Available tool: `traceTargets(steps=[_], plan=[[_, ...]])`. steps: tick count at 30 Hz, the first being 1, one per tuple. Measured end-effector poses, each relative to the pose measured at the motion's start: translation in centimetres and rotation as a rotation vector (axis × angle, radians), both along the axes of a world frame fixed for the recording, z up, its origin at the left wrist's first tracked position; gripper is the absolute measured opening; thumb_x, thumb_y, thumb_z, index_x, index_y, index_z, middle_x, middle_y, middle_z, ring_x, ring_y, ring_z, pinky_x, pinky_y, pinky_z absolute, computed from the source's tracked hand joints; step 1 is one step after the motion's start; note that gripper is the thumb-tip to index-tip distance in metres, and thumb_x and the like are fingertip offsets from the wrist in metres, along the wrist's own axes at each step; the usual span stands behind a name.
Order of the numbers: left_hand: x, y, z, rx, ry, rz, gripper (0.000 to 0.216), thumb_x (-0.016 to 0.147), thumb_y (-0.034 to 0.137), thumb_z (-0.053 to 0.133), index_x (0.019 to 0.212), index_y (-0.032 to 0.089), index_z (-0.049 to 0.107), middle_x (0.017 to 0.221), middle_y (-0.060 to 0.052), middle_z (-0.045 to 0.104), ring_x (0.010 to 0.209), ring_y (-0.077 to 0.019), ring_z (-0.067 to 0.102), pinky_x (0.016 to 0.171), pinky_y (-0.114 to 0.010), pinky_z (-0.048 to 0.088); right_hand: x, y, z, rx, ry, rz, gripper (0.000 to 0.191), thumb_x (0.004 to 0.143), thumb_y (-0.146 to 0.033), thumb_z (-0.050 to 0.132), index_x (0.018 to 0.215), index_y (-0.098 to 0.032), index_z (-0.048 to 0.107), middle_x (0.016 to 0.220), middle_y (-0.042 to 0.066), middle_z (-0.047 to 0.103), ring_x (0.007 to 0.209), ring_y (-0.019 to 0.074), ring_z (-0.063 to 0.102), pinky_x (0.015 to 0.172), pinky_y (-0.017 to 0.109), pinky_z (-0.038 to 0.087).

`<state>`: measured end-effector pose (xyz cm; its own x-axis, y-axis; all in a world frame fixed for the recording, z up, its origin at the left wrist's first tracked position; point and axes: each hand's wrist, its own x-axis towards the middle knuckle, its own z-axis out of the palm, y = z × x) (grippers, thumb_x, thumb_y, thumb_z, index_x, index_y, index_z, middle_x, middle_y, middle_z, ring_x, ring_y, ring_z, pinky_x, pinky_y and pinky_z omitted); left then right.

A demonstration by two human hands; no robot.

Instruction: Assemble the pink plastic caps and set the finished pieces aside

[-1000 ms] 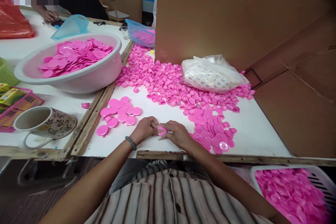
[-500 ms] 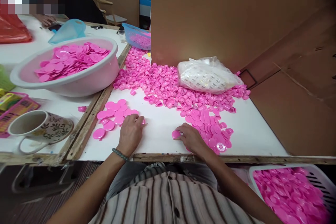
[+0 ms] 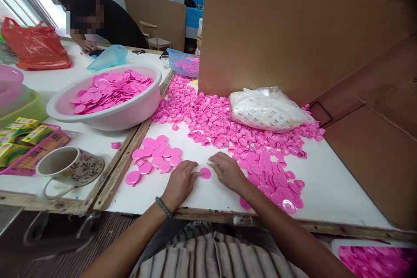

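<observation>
One flat pink disc (image 3: 205,173) lies on the white table (image 3: 325,182) between my two hands. My left hand (image 3: 180,181) rests palm down, fingers stretched out, with a fingertip at the disc's left edge. My right hand (image 3: 227,169) lies flat just right of the disc, fingers extended toward it, holding nothing. A small group of finished pink discs (image 3: 157,156) sits to the left of my left hand. More flat discs (image 3: 272,176) are spread to the right of my right hand. Behind them lies a wide heap of small pink caps (image 3: 208,115).
A clear plastic bag (image 3: 267,108) rests on the caps against a cardboard wall (image 3: 293,30). On the left are a pink basin (image 3: 110,119) of discs, a mug (image 3: 68,167), a blue scoop (image 3: 109,56) and a blue basket (image 3: 184,63). Another person (image 3: 107,19) works at the far left table.
My hands spread apart, the left to the disc group and the right to the right-hand discs, then came back together around one disc. The camera tilted up.
</observation>
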<state>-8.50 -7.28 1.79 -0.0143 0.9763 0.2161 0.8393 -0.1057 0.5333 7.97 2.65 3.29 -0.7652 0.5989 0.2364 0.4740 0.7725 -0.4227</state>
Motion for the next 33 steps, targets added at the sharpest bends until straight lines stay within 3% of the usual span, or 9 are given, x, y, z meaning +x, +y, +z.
traceTargets(steps=[2,5,10,15,18,21,27,33], plan=[[0.3,0.5,-0.1,-0.013,-0.028,-0.033,0.027,0.085,0.031,0.049,0.108,0.017,0.052,0.103,-0.009,0.056,0.094,-0.0214,0.052,0.081,-0.035,0.045,-1.6,1.9,0.3,0.115,-0.060,-0.083,0.025,0.087,-0.010,0.036,0.098,-0.016,0.058,0.087,0.008,0.057,0.079,0.0173,0.049,0.061,0.026,0.037],[0.7,1.4,-0.2,-0.024,-0.005,-0.112,0.035,0.079,0.032,0.059,0.110,0.019,0.053,0.111,-0.009,0.055,0.100,-0.0230,0.049,0.085,-0.038,0.043,-4.1,4.4,0.1,0.200,-0.208,-0.081,0.031,0.077,0.003,0.038,0.089,-0.016,0.060,0.088,0.009,0.057,0.081,0.0187,0.049,0.059,0.026,0.034],[0.7,1.8,-0.3,-0.041,-0.022,-0.134,0.024,0.081,0.028,0.056,0.103,0.019,0.058,0.102,-0.007,0.059,0.094,-0.0216,0.050,0.082,-0.036,0.043,-4.4,4.7,-0.6,0.028,-0.281,-0.109,0.022,0.073,0.000,0.046,0.068,-0.017,0.059,0.070,0.005,0.057,0.063,0.0148,0.050,0.051,0.024,0.029],[-0.1,1.1,-0.4,-0.051,-0.132,-0.107,0.048,0.070,0.042,0.066,0.111,0.019,0.056,0.106,-0.009,0.059,0.097,-0.0243,0.050,0.083,-0.037,0.041,-0.8,3.2,0.9,-0.162,-0.371,-0.153,0.026,0.080,-0.014,0.047,0.056,-0.017,0.058,0.052,0.001,0.052,0.051,0.0119,0.045,0.049,0.024,0.026],[-0.6,1.0,-0.7,-0.094,-0.200,-0.093,0.048,0.068,0.039,0.069,0.110,0.019,0.056,0.104,-0.008,0.060,0.097,-0.0237,0.051,0.083,-0.035,0.041,0.8,2.4,1.8,-0.119,-0.281,-0.146,0.023,0.084,-0.024,0.048,0.066,-0.017,0.061,0.063,0.002,0.055,0.060,0.0131,0.049,0.053,0.024,0.030],[-0.7,1.0,-0.9,-0.130,-0.241,-0.063,0.044,0.070,0.034,0.069,0.110,0.019,0.057,0.102,-0.007,0.061,0.094,-0.0226,0.053,0.081,-0.033,0.042,1.1,1.8,1.4,-0.071,-0.165,-0.108,0.013,0.083,-0.026,0.054,0.081,-0.017,0.062,0.081,0.004,0.057,0.073,0.0144,0.051,0.059,0.024,0.034],[-0.7,0.3,-0.7,-0.145,-0.268,-0.016,0.044,0.070,0.030,0.068,0.111,0.019,0.056,0.098,-0.007,0.061,0.089,-0.0211,0.054,0.077,-0.032,0.042,-0.4,1.0,-1.0,0.064,-0.165,-0.063,0.021,0.088,-0.022,0.045,0.075,-0.016,0.061,0.083,0.005,0.053,0.076,0.0149,0.047,0.055,0.023,0.033],[-0.7,0.2,-1.7,-0.114,-0.337,0.044,0.039,0.073,0.025,0.066,0.110,0.020,0.055,0.093,-0.004,0.061,0.081,-0.0168,0.055,0.074,-0.029,0.044,-1.0,-1.7,-1.3,0.205,-0.151,0.103,0.020,0.088,-0.015,0.042,0.086,-0.018,0.061,0.095,0.006,0.054,0.081,0.0173,0.045,0.061,0.027,0.037]])
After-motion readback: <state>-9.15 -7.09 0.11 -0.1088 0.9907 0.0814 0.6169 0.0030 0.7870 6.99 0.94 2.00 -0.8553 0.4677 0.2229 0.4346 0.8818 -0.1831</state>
